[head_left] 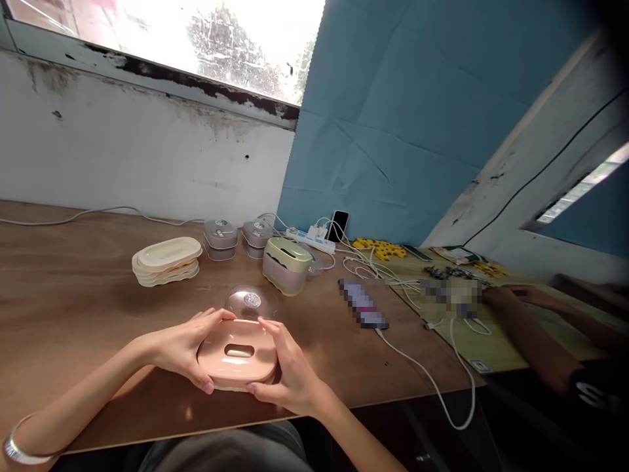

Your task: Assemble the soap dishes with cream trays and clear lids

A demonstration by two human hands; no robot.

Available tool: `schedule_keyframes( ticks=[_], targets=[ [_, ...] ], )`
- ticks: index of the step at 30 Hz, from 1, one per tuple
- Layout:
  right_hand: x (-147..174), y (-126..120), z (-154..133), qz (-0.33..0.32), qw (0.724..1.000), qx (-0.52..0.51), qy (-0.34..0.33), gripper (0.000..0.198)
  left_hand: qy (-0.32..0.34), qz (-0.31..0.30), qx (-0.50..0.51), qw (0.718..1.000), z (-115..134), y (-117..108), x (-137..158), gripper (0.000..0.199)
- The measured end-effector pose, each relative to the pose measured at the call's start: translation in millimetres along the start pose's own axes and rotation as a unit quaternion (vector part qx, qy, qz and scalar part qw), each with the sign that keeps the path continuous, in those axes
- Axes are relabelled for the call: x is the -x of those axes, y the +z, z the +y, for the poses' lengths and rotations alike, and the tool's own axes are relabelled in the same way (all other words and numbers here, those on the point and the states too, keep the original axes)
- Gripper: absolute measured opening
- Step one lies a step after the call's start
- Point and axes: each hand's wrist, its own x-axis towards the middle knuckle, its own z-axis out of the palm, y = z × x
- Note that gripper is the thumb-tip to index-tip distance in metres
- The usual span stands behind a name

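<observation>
A glossy peach oval lid [239,367] with a slot in its middle lies near the table's front edge, a paler rim showing beneath it. My left hand [189,347] grips its left side, thumb at the front and fingers at the back. On the opposite side, my right hand [289,367] clasps it in the same way. Just behind it sits a clear domed cover [240,298] with a round sticker, partly hidden by the lid and my fingers.
A stack of cream lids [167,255] stands left. Behind are two grey boxes [221,239] and a green-and-lilac box [286,269]. Right lie a phone [362,305], a power strip [310,240], white cables [417,364] and yellow pieces [381,249]. Another person's arms [531,328] reach in there.
</observation>
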Motion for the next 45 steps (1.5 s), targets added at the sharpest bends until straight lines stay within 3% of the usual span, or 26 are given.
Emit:
schedule_keyframes(
  ticks=[9,13,15,17,20,24,28,31,35,38,41,45],
  targets=[
    [-2.0,-3.8,0.4,-0.028,0.999,-0.013,0.038,0.097,0.021,0.006,-0.051,0.998,0.2,2.1,-1.1,0.087],
    [0.2,-4.3,3.0,-0.039,0.999,-0.007,0.030,0.102,-0.001,0.001,-0.062,0.998,3.3,1.2,-1.0,0.090],
    [-2.9,-9.1,3.7,-0.027,0.999,-0.012,0.019,0.091,-0.010,-0.002,-0.067,0.998,5.1,1.1,-1.0,0.093],
    [-12.8,-17.7,3.2,0.027,1.000,-0.011,0.009,0.067,-0.015,-0.006,-0.065,0.998,6.4,0.9,-1.0,0.094],
    [-39.8,-31.5,1.9,0.073,0.995,0.060,0.030,0.047,-0.029,-0.017,-0.060,0.998,7.2,-0.1,-0.9,0.095],
    [-73.2,-34.3,10.5,-0.021,0.982,0.162,0.096,0.058,-0.033,-0.020,-0.059,0.998,4.6,-1.2,-0.9,0.095],
    [-79.6,-22.9,31.1,-0.054,0.983,0.143,0.107,0.065,-0.015,-0.013,-0.051,0.998,-0.4,-0.6,-1.0,0.099],
    [-78.0,-18.0,42.4,-0.041,0.987,0.118,0.101,0.064,-0.003,0.006,-0.051,0.999,-4.3,-0.2,-1.3,0.102],
    [-80.8,-22.4,45.5,0.025,0.990,0.088,0.103,0.070,0.014,0.028,-0.031,0.999,-12.6,1.0,-3.1,0.092],
    [-79.5,-29.4,39.8,0.070,0.994,0.044,0.077,0.063,0.010,0.065,-0.025,0.998,-19.4,2.7,-5.5,0.098],
    [-70.4,-32.1,30.9,0.039,0.999,-0.010,0.019,0.063,0.002,0.103,-0.034,0.994,-24.2,3.9,-8.3,0.105],
    [-56.1,-28.2,24.6,-0.019,1.000,0.004,0.005,0.070,-0.026,0.133,-0.037,0.990,-29.4,5.2,-10.9,0.117]
  ],
)
